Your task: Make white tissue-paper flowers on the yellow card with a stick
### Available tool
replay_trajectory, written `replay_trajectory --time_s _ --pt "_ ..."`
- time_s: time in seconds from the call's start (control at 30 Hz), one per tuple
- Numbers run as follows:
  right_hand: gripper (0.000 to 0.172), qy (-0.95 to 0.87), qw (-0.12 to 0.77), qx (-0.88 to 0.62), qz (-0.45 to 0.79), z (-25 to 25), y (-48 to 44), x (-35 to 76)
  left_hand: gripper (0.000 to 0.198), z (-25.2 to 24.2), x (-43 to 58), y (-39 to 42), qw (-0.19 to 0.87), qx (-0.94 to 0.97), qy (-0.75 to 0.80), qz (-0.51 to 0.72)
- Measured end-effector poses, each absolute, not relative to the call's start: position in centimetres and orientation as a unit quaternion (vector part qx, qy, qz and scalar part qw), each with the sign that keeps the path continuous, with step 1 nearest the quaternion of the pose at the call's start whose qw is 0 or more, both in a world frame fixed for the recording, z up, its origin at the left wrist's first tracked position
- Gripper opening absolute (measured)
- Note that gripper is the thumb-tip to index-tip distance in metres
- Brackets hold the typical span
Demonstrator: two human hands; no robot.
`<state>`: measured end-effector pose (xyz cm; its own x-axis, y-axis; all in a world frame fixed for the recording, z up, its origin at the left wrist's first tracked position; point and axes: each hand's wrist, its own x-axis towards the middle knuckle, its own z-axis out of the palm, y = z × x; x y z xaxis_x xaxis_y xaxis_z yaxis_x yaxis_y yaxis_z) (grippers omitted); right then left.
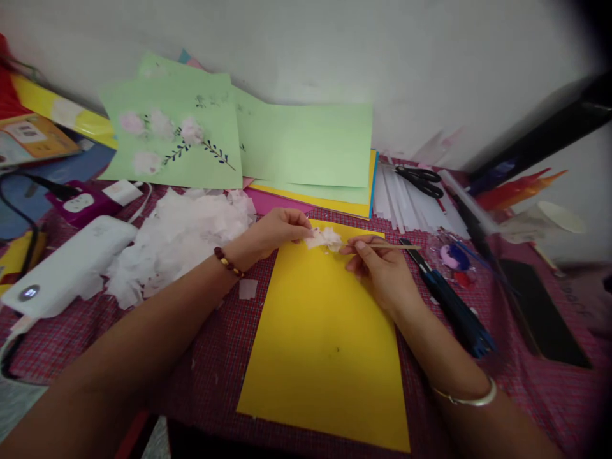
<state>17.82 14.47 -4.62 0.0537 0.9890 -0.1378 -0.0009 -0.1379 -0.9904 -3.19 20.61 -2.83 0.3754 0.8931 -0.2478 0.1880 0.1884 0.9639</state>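
A sheet of yellow paper (325,338) lies before me, with a small white tissue-paper flower (326,238) near its top edge. My left hand (283,231) is at the flower's left side, thumb and fingers pinched together at its edge; a bit of tissue seems to be between the fingertips. In my right hand (377,264) is a thin wooden stick (399,247), held between thumb and fingers. Its near end points at the flower's right side; whether the tip touches is hidden by the fingers. One small square of tissue (247,289) rests on the cloth left of the sheet.
A heap of white tissue pieces (191,229) lies at left, beside a white power bank (71,268) and purple socket (81,203). Green sheets (306,140), one bearing tissue flowers, lean on the wall. Right are a blue cutter (454,306), black scissors (421,180) and a phone (545,312).
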Motion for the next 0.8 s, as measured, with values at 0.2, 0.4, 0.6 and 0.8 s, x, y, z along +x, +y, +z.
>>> replay_trajectory --time_s 0.2,0.4,0.6,0.8 --pt "0.023 -0.428 0.498 -0.541 0.525 -4.6 14.5 17.8 0.011 -3.0 -3.3 20.5 0.533 0.671 0.472 0.209" --pt "0.022 -0.420 0.502 -0.531 0.538 -4.6 14.6 17.9 0.011 -2.1 -2.4 20.0 0.474 0.735 0.449 0.184" --pt "0.023 -0.431 0.500 -0.531 0.531 -5.0 14.8 17.9 0.006 -2.0 -1.0 21.2 0.394 0.793 0.434 0.165" --pt "0.019 -0.406 0.541 -0.511 0.531 -5.0 14.4 18.0 0.011 -4.9 -0.6 22.4 0.398 0.783 0.418 0.230"
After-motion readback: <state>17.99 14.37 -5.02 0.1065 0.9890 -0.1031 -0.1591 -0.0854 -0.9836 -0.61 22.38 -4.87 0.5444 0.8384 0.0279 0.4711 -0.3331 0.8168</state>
